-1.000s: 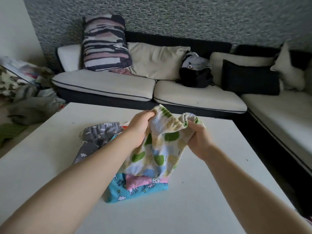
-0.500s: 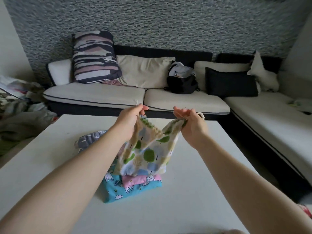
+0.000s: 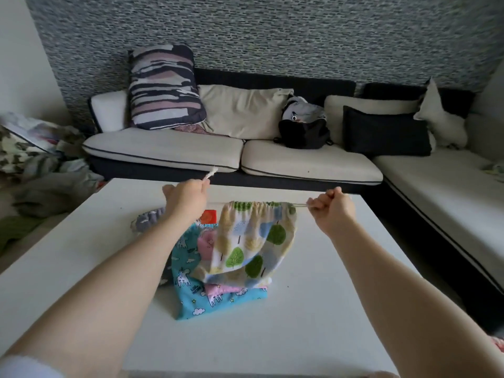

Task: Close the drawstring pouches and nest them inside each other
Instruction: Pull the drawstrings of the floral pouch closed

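1. tree-print pouch point(image 3: 253, 241) hangs at the centre of the frame, its gathered mouth stretched level between the two hands, its lower edge lying on the pouches below.
2. left hand point(image 3: 186, 197) has a closed grip, fingers curled round a white cord point(image 3: 210, 174) whose frayed end sticks up above the fist.
3. right hand point(image 3: 332, 207) has a closed grip too, pinching the cord that runs out of the pouch's right side.
4. blue unicorn pouch point(image 3: 191, 293) lies flat on the white desk point(image 3: 327, 309) under the tree-print one, with a pink pouch point(image 3: 221, 289) showing between them.
5. grey pouch point(image 3: 148, 218) lies just left of the pile, partly hidden by the left forearm.
6. sofa point(image 3: 169, 145) with cushions fills the upper half of the frame.
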